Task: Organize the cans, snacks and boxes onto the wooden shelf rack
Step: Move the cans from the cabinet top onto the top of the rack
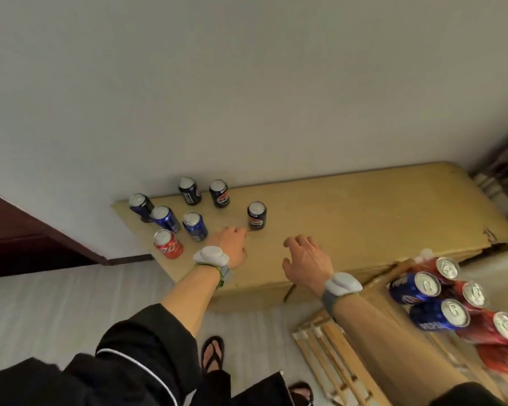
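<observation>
Several soda cans stand upright on a long tan cardboard box (364, 212): dark Pepsi cans (257, 215) (219, 193) (190, 191), blue cans (194, 226) (165, 218) (141, 207) and a red cola can (168, 244). My left hand (230, 243) reaches over the box just left of the nearest dark can, fingers relaxed, holding nothing. My right hand (305, 260) hovers empty above the box with fingers spread. At the lower right, the wooden shelf rack (329, 347) holds several blue and red cans (440, 300) lying on their sides.
A white wall rises behind the box. A dark red door (27, 238) is at the left and a curtain (505, 171) at the far right. The box's right end is torn. My sandalled feet (212, 354) stand on pale floor.
</observation>
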